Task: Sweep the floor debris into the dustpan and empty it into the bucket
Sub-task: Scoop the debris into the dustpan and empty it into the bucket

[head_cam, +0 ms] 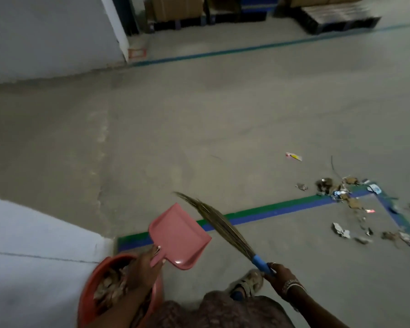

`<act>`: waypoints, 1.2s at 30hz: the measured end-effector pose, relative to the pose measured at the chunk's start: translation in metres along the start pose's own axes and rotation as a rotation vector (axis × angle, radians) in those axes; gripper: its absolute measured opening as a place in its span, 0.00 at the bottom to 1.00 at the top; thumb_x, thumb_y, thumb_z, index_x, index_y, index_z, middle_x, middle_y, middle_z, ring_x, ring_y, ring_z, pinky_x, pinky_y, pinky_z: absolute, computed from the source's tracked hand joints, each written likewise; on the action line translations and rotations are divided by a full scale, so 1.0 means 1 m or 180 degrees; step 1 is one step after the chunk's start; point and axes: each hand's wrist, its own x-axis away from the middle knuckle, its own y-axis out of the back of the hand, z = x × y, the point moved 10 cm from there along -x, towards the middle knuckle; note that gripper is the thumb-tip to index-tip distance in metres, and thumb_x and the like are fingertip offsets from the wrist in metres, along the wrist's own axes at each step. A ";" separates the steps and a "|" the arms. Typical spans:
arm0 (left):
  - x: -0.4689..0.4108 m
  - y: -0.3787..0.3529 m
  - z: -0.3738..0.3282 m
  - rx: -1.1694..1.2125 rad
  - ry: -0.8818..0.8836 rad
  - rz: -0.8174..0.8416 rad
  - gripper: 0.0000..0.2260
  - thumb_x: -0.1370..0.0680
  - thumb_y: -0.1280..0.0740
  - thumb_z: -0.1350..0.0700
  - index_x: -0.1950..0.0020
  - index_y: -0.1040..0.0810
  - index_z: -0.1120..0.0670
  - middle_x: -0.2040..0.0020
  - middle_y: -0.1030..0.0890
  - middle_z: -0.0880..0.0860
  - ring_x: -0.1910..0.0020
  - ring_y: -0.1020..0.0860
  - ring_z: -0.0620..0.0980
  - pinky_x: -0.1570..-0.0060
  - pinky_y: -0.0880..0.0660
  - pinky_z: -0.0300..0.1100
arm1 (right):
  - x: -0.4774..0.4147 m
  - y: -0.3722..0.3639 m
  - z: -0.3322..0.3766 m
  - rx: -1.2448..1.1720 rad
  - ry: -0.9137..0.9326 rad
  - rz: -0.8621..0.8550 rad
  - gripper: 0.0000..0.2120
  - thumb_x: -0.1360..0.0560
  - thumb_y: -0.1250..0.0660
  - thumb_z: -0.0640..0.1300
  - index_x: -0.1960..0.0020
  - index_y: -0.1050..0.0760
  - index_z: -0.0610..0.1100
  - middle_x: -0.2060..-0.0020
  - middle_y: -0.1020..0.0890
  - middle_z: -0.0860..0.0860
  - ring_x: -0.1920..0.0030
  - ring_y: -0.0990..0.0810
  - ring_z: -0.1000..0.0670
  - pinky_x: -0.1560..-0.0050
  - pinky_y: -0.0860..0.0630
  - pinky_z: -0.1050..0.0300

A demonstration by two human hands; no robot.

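holding pink dustpan (179,235) in left hand (145,266), broom (223,224) in right hand (281,274).

Pink, orange and blue on grey
The flat plastic dustpan (179,233) is pink, the round bucket (114,259) orange-red, the straw broom (220,221) brown with a bright blue handle (260,262). Paired green and blue tape stripes (282,208) cross the grey concrete floor (199,126); the scattered debris (341,192) is brown and silvery.
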 end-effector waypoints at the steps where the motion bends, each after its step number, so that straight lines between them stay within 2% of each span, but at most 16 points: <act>1: -0.008 -0.008 -0.022 0.0001 -0.0085 0.0071 0.24 0.26 0.27 0.45 0.31 0.23 0.46 0.37 0.19 0.53 0.39 0.20 0.58 0.47 0.25 0.47 | -0.004 0.008 -0.013 -0.0115 -0.0112 -0.0015 0.20 0.23 0.32 0.54 0.33 0.25 0.50 0.45 0.19 0.51 0.54 0.24 0.53 0.52 0.28 0.61; 3: -0.028 -0.025 -0.056 -0.0090 -0.0192 0.0159 0.25 0.27 0.28 0.41 0.30 0.24 0.43 0.37 0.18 0.51 0.39 0.20 0.56 0.48 0.24 0.46 | -0.009 0.021 -0.039 -0.0317 -0.0288 -0.0029 0.21 0.24 0.32 0.55 0.33 0.26 0.50 0.49 0.22 0.52 0.56 0.23 0.52 0.55 0.26 0.59; 6: -0.046 -0.050 -0.122 -0.0187 -0.0433 0.0203 0.24 0.28 0.25 0.45 0.32 0.23 0.42 0.38 0.18 0.49 0.40 0.20 0.55 0.47 0.23 0.46 | -0.021 0.043 -0.087 -0.0630 -0.0545 -0.0077 0.28 0.26 0.29 0.56 0.29 0.29 0.49 0.43 0.21 0.49 0.56 0.21 0.50 0.53 0.20 0.55; 9: -0.052 -0.067 -0.198 -0.0275 -0.0604 0.0205 0.23 0.25 0.26 0.47 0.31 0.23 0.44 0.40 0.17 0.53 0.43 0.19 0.58 0.52 0.26 0.44 | -0.022 0.068 -0.120 -0.0924 -0.0731 -0.0114 0.31 0.26 0.28 0.51 0.26 0.34 0.47 0.39 0.23 0.46 0.57 0.22 0.49 0.65 0.22 0.58; 11: -0.056 -0.084 -0.241 -0.0439 -0.0739 0.0245 0.23 0.23 0.29 0.46 0.29 0.25 0.43 0.40 0.18 0.53 0.43 0.20 0.59 0.52 0.27 0.45 | -0.017 0.084 -0.142 -0.1077 -0.0908 -0.0186 0.32 0.25 0.29 0.49 0.25 0.35 0.47 0.41 0.23 0.46 0.61 0.19 0.48 0.70 0.21 0.59; 15: -0.066 -0.116 -0.320 -0.0546 -0.1119 0.0374 0.22 0.23 0.31 0.43 0.29 0.27 0.40 0.42 0.18 0.52 0.45 0.20 0.58 0.51 0.24 0.46 | -0.013 0.113 -0.180 -0.1343 -0.1167 -0.0395 0.30 0.24 0.31 0.51 0.25 0.36 0.47 0.44 0.23 0.47 0.64 0.16 0.48 0.68 0.18 0.56; 18: -0.071 -0.139 -0.370 -0.0609 -0.1316 0.0479 0.21 0.24 0.30 0.45 0.31 0.25 0.41 0.46 0.16 0.53 0.49 0.18 0.59 0.57 0.24 0.46 | -0.014 0.136 -0.202 -0.1670 -0.1328 -0.0614 0.30 0.24 0.30 0.48 0.26 0.36 0.45 0.44 0.22 0.44 0.62 0.17 0.46 0.69 0.19 0.54; 22: -0.082 -0.167 -0.429 -0.0682 -0.1511 0.0553 0.23 0.25 0.28 0.46 0.31 0.25 0.44 0.49 0.15 0.55 0.52 0.18 0.59 0.58 0.23 0.46 | -0.020 0.174 -0.227 -0.2106 -0.1493 -0.0809 0.27 0.23 0.30 0.45 0.28 0.34 0.41 0.51 0.21 0.43 0.68 0.21 0.47 0.74 0.25 0.58; 26: -0.099 -0.200 -0.482 -0.0558 -0.1541 0.0627 0.25 0.26 0.26 0.46 0.30 0.24 0.46 0.47 0.15 0.56 0.50 0.18 0.61 0.59 0.29 0.44 | -0.042 0.228 -0.261 -0.2441 -0.1575 -0.0984 0.25 0.25 0.29 0.44 0.31 0.32 0.41 0.56 0.21 0.42 0.73 0.23 0.48 0.76 0.26 0.58; 30: -0.135 -0.235 -0.533 -0.0476 -0.1444 0.0739 0.27 0.26 0.25 0.46 0.28 0.26 0.46 0.45 0.15 0.55 0.50 0.18 0.60 0.59 0.29 0.43 | -0.090 0.287 -0.297 -0.2615 -0.1589 -0.1093 0.22 0.26 0.29 0.43 0.34 0.29 0.39 0.63 0.23 0.43 0.77 0.26 0.48 0.75 0.26 0.56; 33: -0.163 -0.254 -0.572 -0.0482 -0.1367 0.0768 0.28 0.27 0.25 0.45 0.28 0.26 0.45 0.45 0.15 0.54 0.49 0.18 0.60 0.57 0.24 0.46 | -0.121 0.338 -0.301 -0.2772 -0.1630 -0.1028 0.19 0.25 0.31 0.41 0.37 0.31 0.40 0.61 0.25 0.40 0.76 0.26 0.47 0.74 0.25 0.55; 36: -0.190 -0.266 -0.607 -0.0480 -0.1232 0.0777 0.28 0.28 0.25 0.45 0.28 0.26 0.45 0.44 0.16 0.55 0.47 0.18 0.60 0.55 0.23 0.48 | -0.157 0.367 -0.299 -0.2842 -0.1892 -0.0675 0.16 0.24 0.32 0.40 0.41 0.34 0.43 0.56 0.25 0.40 0.69 0.25 0.45 0.72 0.24 0.55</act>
